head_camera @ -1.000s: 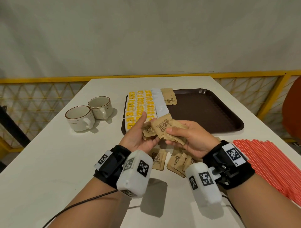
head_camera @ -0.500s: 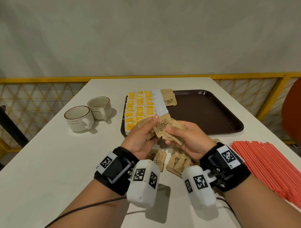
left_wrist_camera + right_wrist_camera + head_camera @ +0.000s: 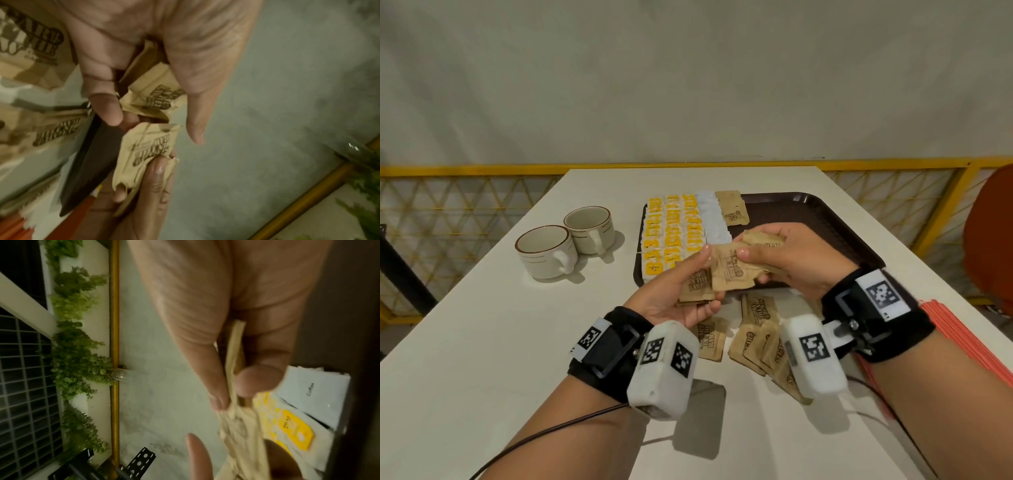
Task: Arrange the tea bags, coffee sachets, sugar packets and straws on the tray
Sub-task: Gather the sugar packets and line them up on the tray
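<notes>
Both hands hold brown sugar packets above the table, just in front of the dark brown tray (image 3: 808,219). My left hand (image 3: 681,287) cups a small stack of packets (image 3: 697,284) in its palm, thumb raised beside them. My right hand (image 3: 784,257) pinches several more brown packets (image 3: 732,270) between thumb and fingers; its wrist view shows the packets (image 3: 236,373) edge-on. In the left wrist view both held packets (image 3: 152,146) almost touch. On the tray's left side lie rows of yellow tea bags (image 3: 671,229), white coffee sachets (image 3: 710,219) and one brown sugar packet (image 3: 732,210).
More brown sugar packets (image 3: 756,329) lie loose on the white table under my hands. A bundle of red straws (image 3: 969,342) lies at the right edge. Two cream cups (image 3: 565,241) stand left of the tray. A yellow railing runs behind the table.
Both hands rose slightly toward the tray. My right hand shifted its packets over those in the left palm, and the left thumb lifted off the stack.
</notes>
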The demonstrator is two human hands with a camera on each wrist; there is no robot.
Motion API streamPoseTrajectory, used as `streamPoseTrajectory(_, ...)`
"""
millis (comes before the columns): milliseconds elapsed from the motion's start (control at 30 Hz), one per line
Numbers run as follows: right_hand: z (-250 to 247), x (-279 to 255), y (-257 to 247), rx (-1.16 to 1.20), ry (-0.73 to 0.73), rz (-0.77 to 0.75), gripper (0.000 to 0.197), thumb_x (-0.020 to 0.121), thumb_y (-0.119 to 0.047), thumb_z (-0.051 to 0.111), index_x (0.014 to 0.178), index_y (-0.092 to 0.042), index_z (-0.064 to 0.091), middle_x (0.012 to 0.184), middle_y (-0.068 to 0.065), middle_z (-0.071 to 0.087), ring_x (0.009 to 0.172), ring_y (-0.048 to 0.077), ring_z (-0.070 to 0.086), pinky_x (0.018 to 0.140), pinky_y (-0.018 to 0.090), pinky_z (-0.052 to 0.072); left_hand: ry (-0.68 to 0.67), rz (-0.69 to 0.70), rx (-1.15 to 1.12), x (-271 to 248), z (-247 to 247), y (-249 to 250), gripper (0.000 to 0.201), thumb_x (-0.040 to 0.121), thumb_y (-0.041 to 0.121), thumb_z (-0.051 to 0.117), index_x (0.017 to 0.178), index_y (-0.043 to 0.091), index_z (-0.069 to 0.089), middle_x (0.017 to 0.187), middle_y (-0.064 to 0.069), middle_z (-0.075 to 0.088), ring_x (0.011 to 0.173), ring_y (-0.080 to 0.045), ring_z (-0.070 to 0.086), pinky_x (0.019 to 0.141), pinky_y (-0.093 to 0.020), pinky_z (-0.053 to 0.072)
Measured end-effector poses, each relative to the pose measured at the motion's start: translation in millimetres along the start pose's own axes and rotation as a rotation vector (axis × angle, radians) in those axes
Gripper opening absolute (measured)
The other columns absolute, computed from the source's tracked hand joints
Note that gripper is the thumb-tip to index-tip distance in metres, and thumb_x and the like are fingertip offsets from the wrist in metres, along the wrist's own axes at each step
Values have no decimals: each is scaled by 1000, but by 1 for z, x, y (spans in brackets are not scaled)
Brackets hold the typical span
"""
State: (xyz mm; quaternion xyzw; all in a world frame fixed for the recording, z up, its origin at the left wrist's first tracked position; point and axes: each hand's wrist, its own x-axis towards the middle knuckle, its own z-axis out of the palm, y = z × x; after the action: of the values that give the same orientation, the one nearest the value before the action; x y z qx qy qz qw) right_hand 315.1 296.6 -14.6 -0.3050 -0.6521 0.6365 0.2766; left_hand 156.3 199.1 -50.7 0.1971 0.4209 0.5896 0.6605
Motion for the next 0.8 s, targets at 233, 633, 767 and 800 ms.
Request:
streamPoseTrajectory(233,0,0,4,-24,86,-5,19,81,-2,70,98,-8,68,100,18,69,79,18,68,52,17,52,40,106,77,2,5,-4,12,82,15,66,91,11,59,86,-14,70,80,-27,64,46,-20,48)
streamPoseTrajectory(633,6,-6,12,4,79,30,15,82,0,68,94,-9,65,99,16,69,76,17,65,51,19,51,42,-43,-117,3,7,-3,59,85,58,48,104,4,65,90,-19,71,71,-25,70,62,-32,60)
streamPoseTrajectory(767,-3,-7,-6,-261,-184,87,19,80,-4,72,97,-11,69,92,12,72,71,20,63,52,21,50,-19,-199,-29,0,9,-2,87,80,76,31,104,-1,63,91,-25,70,73,-32,71,61,-34,58)
streamPoseTrajectory(800,-1,-8,-8,-316,-229,83,20,80,-4,72,99,-10,69,90,11,71,69,21,63,53,22,51,-46,-230,-25,-1,10,-3,89,78,76,31,103,-3,63,91,-27,69,73,-34,71,61,-34,58)
